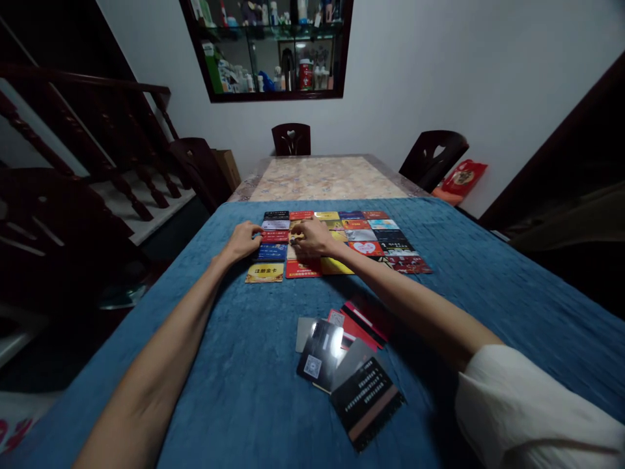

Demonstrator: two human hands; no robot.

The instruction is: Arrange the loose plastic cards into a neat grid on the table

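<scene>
Rows of colourful plastic cards lie face up on the blue tablecloth. My left hand is at the left column, its fingers curled against the left end of a red card. Over the second column is my right hand, with bent fingers drawn together and fingertips low near that card's right end. It partly covers the cards beneath, and what its fingertips hold cannot be made out. Below the red card lie a blue card and a yellow card.
Nearer me is a loose, overlapping pile with a black card, a dark grey card and a pink-striped card. Dark chairs stand around the table's patterned far end. A wooden railing is at left.
</scene>
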